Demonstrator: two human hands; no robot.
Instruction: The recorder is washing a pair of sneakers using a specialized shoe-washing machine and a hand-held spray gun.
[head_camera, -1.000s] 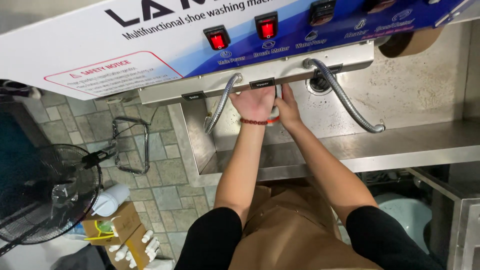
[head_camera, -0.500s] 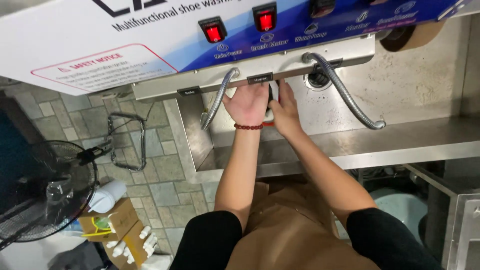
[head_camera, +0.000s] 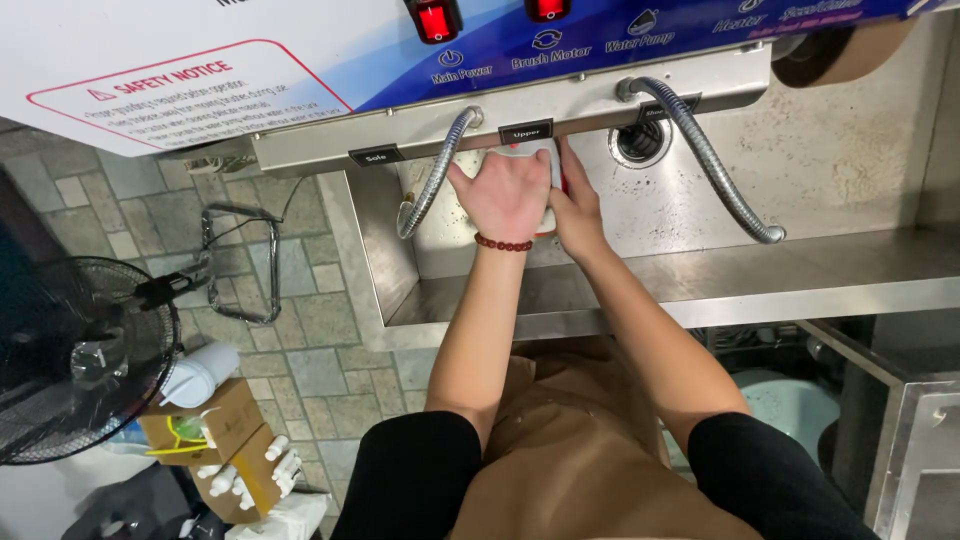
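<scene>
Shoe (head_camera: 549, 168), mostly hidden, betw. both hands (head_camera: 535, 195); long axis/heading unclear.

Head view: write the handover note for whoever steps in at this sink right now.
Left hand: pressed over a white item with a red part, up under the steel ledge of the machine.
Right hand: grips the same item from its right side.
Item: held above the sink, between the two flexible hoses, mostly hidden by the hands.
Done: cannot tell; no water shows.
Left: likely still in work, since both hands are on the item.
Two red switches glow on the panel.
</scene>
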